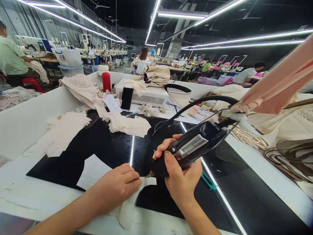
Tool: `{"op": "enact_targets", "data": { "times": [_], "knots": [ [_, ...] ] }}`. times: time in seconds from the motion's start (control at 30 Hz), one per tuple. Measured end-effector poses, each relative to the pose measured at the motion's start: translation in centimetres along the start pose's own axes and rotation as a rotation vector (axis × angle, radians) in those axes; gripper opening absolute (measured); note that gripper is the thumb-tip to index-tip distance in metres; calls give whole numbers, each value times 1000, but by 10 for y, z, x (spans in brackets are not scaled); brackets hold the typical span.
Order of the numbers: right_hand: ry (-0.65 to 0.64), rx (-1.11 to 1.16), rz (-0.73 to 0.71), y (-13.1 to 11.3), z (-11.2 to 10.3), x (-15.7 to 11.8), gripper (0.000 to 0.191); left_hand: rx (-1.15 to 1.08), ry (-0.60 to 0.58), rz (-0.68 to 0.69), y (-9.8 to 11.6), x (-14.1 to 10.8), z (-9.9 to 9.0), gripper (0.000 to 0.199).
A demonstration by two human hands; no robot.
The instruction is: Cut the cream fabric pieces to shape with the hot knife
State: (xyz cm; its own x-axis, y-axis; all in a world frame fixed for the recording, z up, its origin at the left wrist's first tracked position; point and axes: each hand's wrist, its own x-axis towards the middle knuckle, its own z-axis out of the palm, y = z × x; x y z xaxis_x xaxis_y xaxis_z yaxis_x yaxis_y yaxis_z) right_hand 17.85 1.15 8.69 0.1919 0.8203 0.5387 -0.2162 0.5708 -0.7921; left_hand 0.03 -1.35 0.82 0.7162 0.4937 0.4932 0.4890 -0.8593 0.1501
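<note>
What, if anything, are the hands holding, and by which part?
The right hand grips a black handheld tool around its lower body. The left hand rests on a pale strip near its upper end; whether it pinches it cannot be told.

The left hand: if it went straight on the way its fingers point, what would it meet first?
Beyond the pale piece beneath it, the left hand would probably meet the metal tip of the black tool in the right hand. Depth is unclear; it might pass underneath.
</note>
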Motion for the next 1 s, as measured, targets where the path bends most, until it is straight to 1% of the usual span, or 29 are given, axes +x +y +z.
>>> {"op": "enact_targets", "data": {
  "times": [0.07, 0.2, 0.3, 0.43, 0.6, 0.7, 0.83, 1.0],
  "knots": [
    [8, -2, -2, -1, -2, 2, 28, 6, -3, -2, 0, 0, 0, 20],
    [73, -24, -11, -4, -7, 5, 30, 9, -6, -5, 1, 1, -2, 16],
    [71, -38, -15, -4, -9, 5, 30, -4, 17, -3, 2, 1, -3, 18],
    [58, -37, -8, -4, -8, 4, 28, -9, 14, -3, 1, 0, -4, 19],
    [82, 10, 17, -8, -6, 3, 28, 8, 25, 2, 0, 0, -4, 20],
    [62, 35, 15, -11, -6, 0, 29, 5, 28, 11, -1, -1, -4, 20],
    [12, 28, 17, -10, -5, -6, 29, -7, 1, 10, -1, -1, -4, 20],
    [4, 20, 27, -7, -4, -9, 28, 9, 9, 24, -1, 2, -6, 21]
  ]
}}
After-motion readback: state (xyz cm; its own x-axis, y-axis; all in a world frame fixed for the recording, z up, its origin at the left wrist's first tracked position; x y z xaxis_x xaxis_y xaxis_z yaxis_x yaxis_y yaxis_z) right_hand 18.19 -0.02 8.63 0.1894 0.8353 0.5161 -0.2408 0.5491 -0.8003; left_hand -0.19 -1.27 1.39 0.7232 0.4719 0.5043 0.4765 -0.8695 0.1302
